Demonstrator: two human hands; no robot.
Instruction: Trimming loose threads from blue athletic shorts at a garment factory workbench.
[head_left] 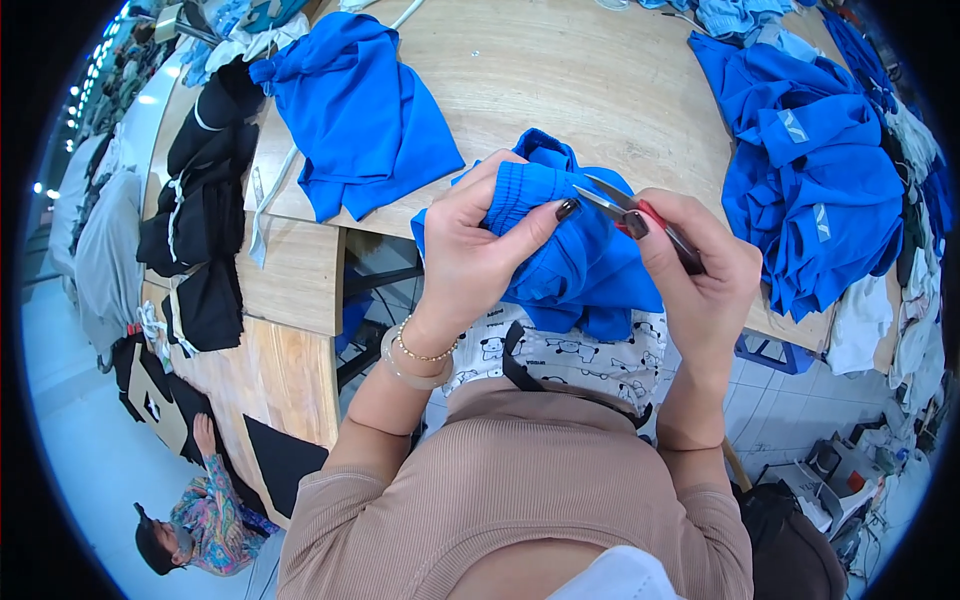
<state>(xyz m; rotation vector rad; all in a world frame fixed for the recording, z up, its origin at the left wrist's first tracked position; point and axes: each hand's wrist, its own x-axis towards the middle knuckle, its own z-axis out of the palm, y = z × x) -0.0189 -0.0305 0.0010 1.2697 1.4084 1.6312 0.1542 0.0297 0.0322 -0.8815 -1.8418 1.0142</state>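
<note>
My left hand [478, 250] grips a bunched blue garment [570, 262] at its elastic waistband, thumb pressed on the fabric. My right hand [700, 270] holds small thread snips [628, 210] with a red handle, their metal blades pointing left at the waistband just beside my left thumb. The garment hangs over the front edge of the wooden table [580, 80] and down toward my lap. Bracelets circle my left wrist.
A folded blue garment [355, 115] lies at the table's left, and a large pile of blue garments [815, 175] at its right. Black garments [200, 200] drape over a second table on the left. Another person [200, 520] sits on the floor at lower left.
</note>
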